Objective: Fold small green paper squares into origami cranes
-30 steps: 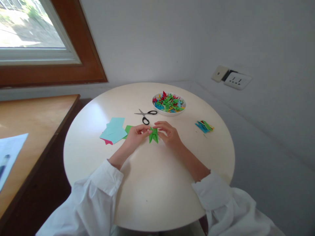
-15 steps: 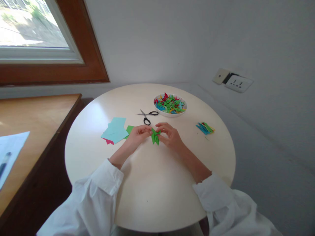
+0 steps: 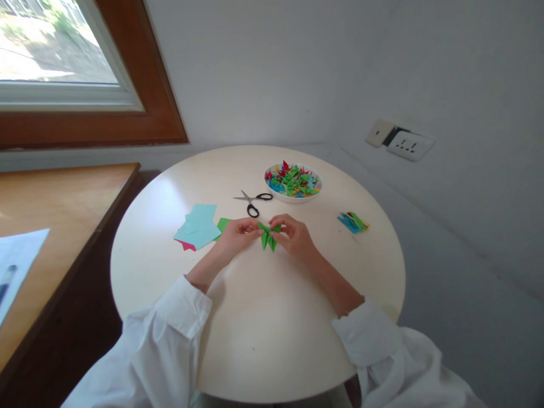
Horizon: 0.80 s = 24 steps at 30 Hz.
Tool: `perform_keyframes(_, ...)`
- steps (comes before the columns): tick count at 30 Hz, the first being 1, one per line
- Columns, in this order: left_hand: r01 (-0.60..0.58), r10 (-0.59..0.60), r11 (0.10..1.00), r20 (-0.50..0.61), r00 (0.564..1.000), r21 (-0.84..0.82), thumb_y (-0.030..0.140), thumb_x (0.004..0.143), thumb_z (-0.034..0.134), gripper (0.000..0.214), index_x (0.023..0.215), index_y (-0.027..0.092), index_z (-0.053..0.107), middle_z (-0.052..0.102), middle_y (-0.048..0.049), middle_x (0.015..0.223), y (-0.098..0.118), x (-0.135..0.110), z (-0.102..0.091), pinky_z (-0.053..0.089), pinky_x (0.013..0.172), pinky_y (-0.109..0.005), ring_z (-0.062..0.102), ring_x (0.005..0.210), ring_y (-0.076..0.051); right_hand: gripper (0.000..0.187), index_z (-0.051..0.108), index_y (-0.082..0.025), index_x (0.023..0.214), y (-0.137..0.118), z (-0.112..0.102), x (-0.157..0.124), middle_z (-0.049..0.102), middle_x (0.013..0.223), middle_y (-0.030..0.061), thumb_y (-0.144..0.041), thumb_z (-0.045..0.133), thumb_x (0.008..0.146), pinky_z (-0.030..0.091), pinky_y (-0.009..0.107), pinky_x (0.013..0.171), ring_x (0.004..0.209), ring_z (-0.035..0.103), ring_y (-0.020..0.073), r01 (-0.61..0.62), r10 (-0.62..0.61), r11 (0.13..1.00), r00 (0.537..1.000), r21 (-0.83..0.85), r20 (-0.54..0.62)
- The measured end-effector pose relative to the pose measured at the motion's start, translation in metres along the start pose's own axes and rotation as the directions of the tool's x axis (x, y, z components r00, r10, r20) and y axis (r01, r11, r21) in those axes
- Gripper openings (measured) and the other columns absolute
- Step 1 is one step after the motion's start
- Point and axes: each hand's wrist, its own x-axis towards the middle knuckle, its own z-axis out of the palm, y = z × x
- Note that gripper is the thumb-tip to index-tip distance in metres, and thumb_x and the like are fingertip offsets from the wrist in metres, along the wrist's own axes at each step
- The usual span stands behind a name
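A folded green paper piece (image 3: 268,236) sits between my two hands near the middle of the round cream table (image 3: 255,317). My left hand (image 3: 236,234) pinches its left upper tip with the fingers closed. My right hand (image 3: 294,236) pinches the right upper tip the same way. Both forearms come from white sleeves at the bottom of the view.
Black-handled scissors (image 3: 253,202) lie just beyond my hands. A white bowl (image 3: 293,182) full of small coloured folded papers stands behind them. Light blue, pink and green sheets (image 3: 198,225) lie to the left, a small stack of coloured strips (image 3: 353,221) to the right. A wooden desk (image 3: 55,215) stands left.
The green piece's upper flaps have been pulled apart sideways between my fingers. Both hands stay in nearly the same spot.
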Motion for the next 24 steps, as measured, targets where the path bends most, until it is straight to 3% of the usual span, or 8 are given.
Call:
perform_keyframes(4, -0.007, 0.006, 0.997, 0.010, 1.000, 0.073, 0.030, 0.065, 0.062, 0.017, 0.062, 0.013, 0.060, 0.058, -0.0005, 0.060, -0.0006, -0.0007, 0.0000, 0.037, 0.057, -0.024, 0.050, 0.058, -0.012, 0.008, 0.058, -0.018, 0.072, -0.0015, 0.0015, 0.0001, 0.058, 0.071, 0.0005, -0.023, 0.061, 0.066, 0.049, 0.030, 0.067, 0.068, 0.057, 0.0134, -0.072, 0.071, 0.996, 0.997, 0.044, 0.028)
perform_keyframes(14, -0.008, 0.009, 0.996, -0.008, 1.000, 0.090, 0.028, 0.066, 0.061, 0.017, 0.059, 0.012, 0.058, 0.045, 0.0041, 0.050, 0.0017, -0.0021, 0.0016, 0.026, 0.047, -0.021, 0.037, 0.047, -0.007, 0.015, 0.057, -0.018, 0.071, -0.0038, 0.0032, -0.0005, 0.058, 0.068, -0.0003, -0.028, 0.066, 0.065, 0.050, 0.027, 0.061, 0.062, 0.057, 0.0118, -0.103, 0.094, 0.986, 0.993, 0.128, 0.073)
perform_keyframes(20, -0.015, 0.018, 0.996, -0.036, 0.999, 0.087, 0.027, 0.064, 0.064, 0.022, 0.081, 0.013, 0.066, 0.033, 0.0081, 0.048, 0.0016, -0.0013, 0.0003, 0.021, 0.043, -0.020, 0.029, 0.043, -0.005, 0.008, 0.058, -0.018, 0.069, -0.0045, 0.0031, -0.0014, 0.061, 0.069, 0.0012, -0.025, 0.063, 0.068, 0.049, 0.029, 0.065, 0.065, 0.058, 0.0141, -0.038, 0.039, 0.999, 0.998, -0.033, 0.048)
perform_keyframes(24, -0.023, 0.029, 0.994, -0.048, 0.998, 0.107, 0.026, 0.064, 0.063, 0.024, 0.083, 0.012, 0.065, 0.037, 0.0077, 0.048, -0.0012, 0.0002, -0.0008, 0.023, 0.043, -0.019, 0.031, 0.042, -0.005, 0.003, 0.059, -0.018, 0.069, -0.0093, 0.0022, -0.0028, 0.061, 0.068, 0.0015, -0.021, 0.059, 0.071, 0.047, 0.028, 0.064, 0.066, 0.058, 0.0145, 0.038, -0.030, 0.979, 0.999, -0.200, 0.043)
